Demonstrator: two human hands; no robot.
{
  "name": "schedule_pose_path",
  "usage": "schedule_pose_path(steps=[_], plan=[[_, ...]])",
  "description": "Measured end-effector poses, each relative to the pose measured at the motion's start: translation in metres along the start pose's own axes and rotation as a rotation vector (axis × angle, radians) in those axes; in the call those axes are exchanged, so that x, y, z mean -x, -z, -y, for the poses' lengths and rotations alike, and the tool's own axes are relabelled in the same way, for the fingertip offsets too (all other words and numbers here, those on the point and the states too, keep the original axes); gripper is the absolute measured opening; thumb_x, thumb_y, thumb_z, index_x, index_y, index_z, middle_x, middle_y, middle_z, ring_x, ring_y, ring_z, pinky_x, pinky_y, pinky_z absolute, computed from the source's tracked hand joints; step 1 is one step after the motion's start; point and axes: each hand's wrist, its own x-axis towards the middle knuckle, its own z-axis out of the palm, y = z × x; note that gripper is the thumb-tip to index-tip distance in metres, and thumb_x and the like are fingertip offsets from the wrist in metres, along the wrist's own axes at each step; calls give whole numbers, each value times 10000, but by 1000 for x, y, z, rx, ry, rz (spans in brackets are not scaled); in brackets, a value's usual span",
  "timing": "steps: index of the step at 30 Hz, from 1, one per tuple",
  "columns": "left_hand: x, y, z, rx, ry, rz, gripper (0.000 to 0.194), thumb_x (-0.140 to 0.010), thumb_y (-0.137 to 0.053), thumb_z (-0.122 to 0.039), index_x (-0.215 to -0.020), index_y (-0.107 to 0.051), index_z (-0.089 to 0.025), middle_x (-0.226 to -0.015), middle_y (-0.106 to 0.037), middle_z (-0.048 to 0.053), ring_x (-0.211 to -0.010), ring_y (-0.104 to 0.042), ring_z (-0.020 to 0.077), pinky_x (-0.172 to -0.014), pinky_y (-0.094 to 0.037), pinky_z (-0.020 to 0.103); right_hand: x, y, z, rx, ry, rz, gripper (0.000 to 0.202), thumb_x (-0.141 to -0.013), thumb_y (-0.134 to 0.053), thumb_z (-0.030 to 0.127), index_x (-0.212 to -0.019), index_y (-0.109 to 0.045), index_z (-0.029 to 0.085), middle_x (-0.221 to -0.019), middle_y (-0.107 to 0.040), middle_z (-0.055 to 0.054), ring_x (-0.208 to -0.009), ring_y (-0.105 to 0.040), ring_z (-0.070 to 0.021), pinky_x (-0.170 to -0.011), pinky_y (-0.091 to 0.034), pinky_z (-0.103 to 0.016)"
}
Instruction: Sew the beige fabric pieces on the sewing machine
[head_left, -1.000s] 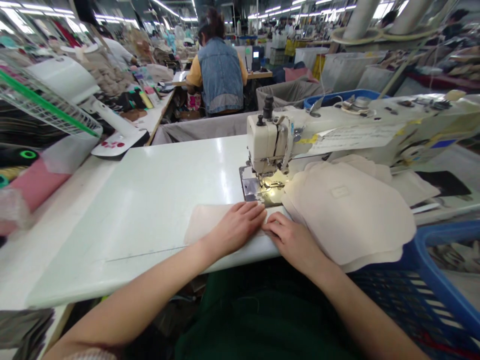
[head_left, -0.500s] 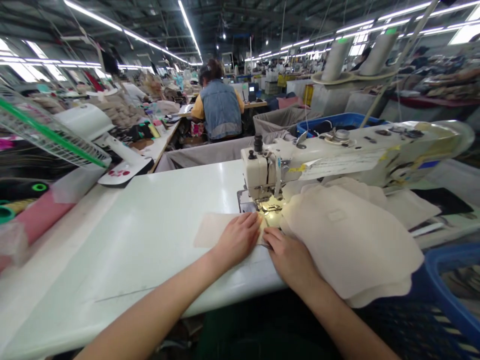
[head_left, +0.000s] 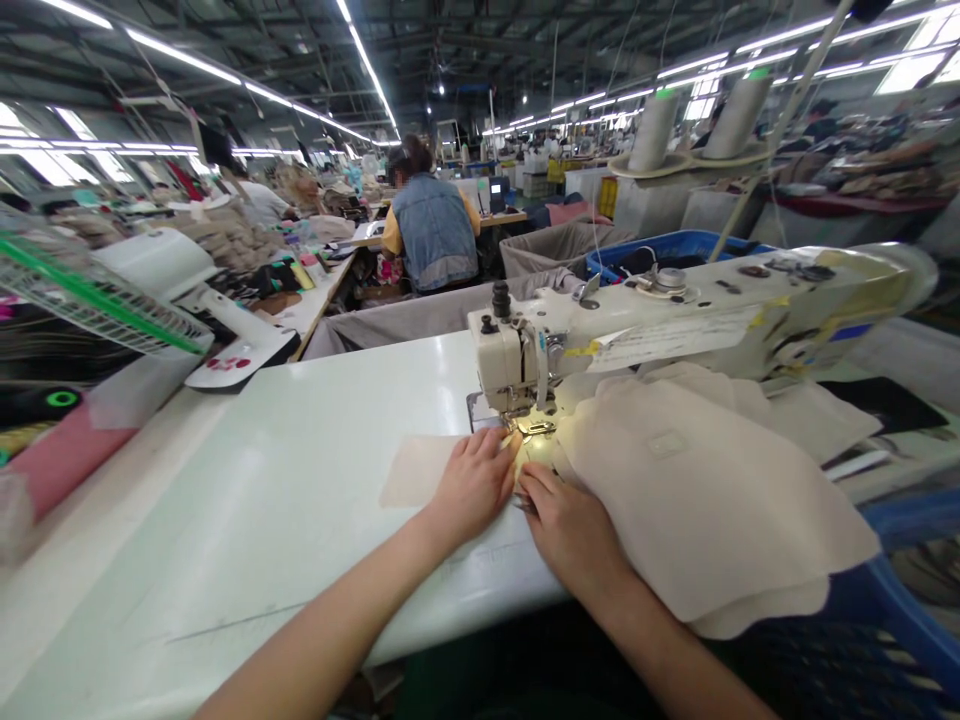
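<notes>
My left hand (head_left: 471, 487) flat, fingers together, pressing thin beige fabric piece (head_left: 416, 470) to table (head_left: 300, 480). My right hand (head_left: 570, 520) just beside it, palm down on same piece, gripping nothing. Both have slid forward since a second ago; fingertips now at presser foot (head_left: 534, 428), lit. Reads as edge being fed under needle. Right of right hand: stacked beige panels (head_left: 705, 490). Beyond: sewing machine (head_left: 675, 320).

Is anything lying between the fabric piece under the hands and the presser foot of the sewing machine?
Nothing visible. The fabric piece lies flat under the left hand and right hand, and its front edge already reaches the lit plate at the presser foot.
</notes>
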Motion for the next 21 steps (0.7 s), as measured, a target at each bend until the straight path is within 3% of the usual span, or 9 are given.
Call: schedule_pose_path(steps=[21], plan=[[-1, 2, -2, -35, 10, 14, 318, -1001, -514, -281, -1289, -588, -170, -1321, -609, 135, -1232, -539, 305, -976, -486, 441, 0, 2, 1, 3, -18, 38, 331, -906, -504, 4, -1131, -671, 181, -1266, -693, -87, -945, -726, -198, -824, -556, -288]])
